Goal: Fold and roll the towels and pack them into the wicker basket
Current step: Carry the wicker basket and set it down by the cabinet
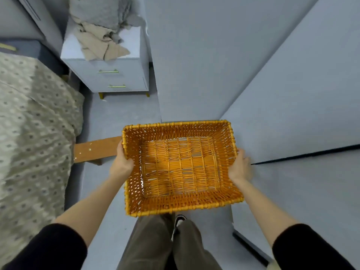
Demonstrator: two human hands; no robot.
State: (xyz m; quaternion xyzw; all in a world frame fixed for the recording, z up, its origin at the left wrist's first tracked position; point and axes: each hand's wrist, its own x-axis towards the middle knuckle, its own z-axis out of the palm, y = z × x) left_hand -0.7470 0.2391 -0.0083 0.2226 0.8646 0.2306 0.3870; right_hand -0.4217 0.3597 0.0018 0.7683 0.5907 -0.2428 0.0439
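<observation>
Left hand point(121, 162) and right hand point(240, 168) grip the wicker basket point(181, 203), fingers point(120, 148) round 2 sides. Towels point(99, 36) sit on drawers point(116, 78) by the bed point(33, 123).

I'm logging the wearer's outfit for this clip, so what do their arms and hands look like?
Both arms wear black sleeves, the left sleeve and the right sleeve ending near the elbows, so the forearms are bare. The left hand and right hand are bare too: no gloves, and no watch, ring or bracelet shows.

Patterned bedspread point(29, 133) at left, 2-drawer nightstand point(124, 78), wooden plank point(97, 150)
</observation>
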